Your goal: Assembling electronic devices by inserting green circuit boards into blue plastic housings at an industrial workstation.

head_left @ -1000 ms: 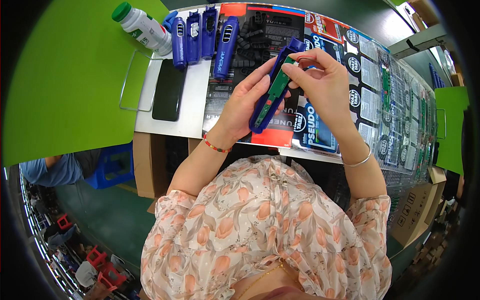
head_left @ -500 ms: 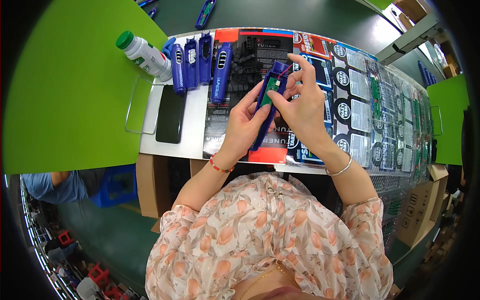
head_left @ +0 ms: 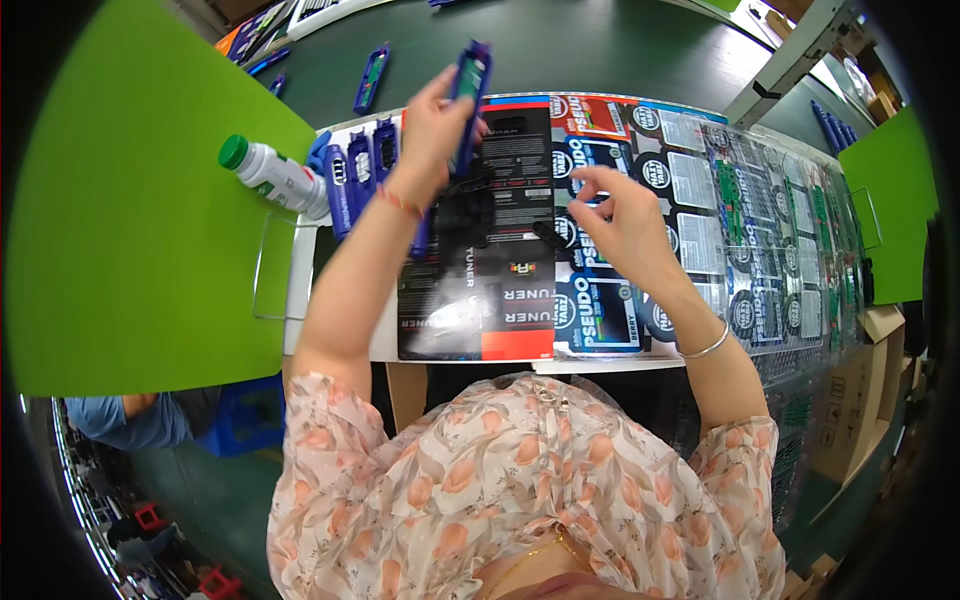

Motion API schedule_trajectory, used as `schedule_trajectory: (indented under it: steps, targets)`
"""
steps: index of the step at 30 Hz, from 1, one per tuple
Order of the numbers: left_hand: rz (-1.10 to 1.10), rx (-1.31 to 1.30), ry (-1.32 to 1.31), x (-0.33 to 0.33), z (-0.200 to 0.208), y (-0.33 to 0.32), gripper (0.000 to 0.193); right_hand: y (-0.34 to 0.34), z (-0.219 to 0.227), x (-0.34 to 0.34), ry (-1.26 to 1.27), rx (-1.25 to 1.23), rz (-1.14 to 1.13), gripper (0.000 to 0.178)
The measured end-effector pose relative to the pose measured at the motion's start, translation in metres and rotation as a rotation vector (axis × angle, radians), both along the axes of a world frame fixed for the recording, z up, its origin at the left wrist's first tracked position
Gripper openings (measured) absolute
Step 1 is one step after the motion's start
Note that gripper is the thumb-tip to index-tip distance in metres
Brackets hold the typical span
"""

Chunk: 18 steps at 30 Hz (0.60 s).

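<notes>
My left hand (head_left: 432, 140) is raised over the far edge of the worktop, fingers wrapped round a long dark-blue plastic housing (head_left: 462, 135). A green circuit board (head_left: 469, 84) lies in that housing, which stands nearly upright. Over the right part of the printed mat hovers my right hand (head_left: 628, 222). Its thumb and forefinger are apart, with nothing visible between them. A small black piece (head_left: 548, 235) lies on the mat near its fingertips. Several black rubber pieces (head_left: 468, 205) sit below my left hand, and more blue housings (head_left: 360, 165) stand left of it, partly behind my forearm.
A white bottle with a green cap (head_left: 272, 178) stands by the left green panel (head_left: 130, 230). Clear trays (head_left: 770, 240) with green boards cover the right side. Beyond, the green conveyor (head_left: 420, 60) carries another blue housing (head_left: 372, 76). A metal post (head_left: 790, 60) rises at the far right.
My left hand has carried the blue housing away and leftward, toward the conveyor. My right hand has let go of it and stays over the mat. The view has shifted slightly.
</notes>
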<state>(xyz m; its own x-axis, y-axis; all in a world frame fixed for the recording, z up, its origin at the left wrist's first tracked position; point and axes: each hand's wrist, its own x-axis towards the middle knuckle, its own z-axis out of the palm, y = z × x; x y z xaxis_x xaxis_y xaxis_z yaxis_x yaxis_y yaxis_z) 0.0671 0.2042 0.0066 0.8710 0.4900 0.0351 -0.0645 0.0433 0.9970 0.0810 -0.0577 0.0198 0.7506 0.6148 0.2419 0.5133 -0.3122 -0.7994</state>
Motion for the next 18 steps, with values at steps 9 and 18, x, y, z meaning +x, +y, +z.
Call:
schedule_trajectory:
  steps: [9,18]
  targets:
    - [0.477,0.578,0.338,0.189,-0.059,0.070,0.048,-0.004,-0.039,-0.016,-0.336,-0.174,0.110,0.027]
    - [0.405,0.950,0.541,0.229,-0.082,0.089,0.035,0.011,-0.034,-0.023,-0.416,-0.394,0.169,0.038]
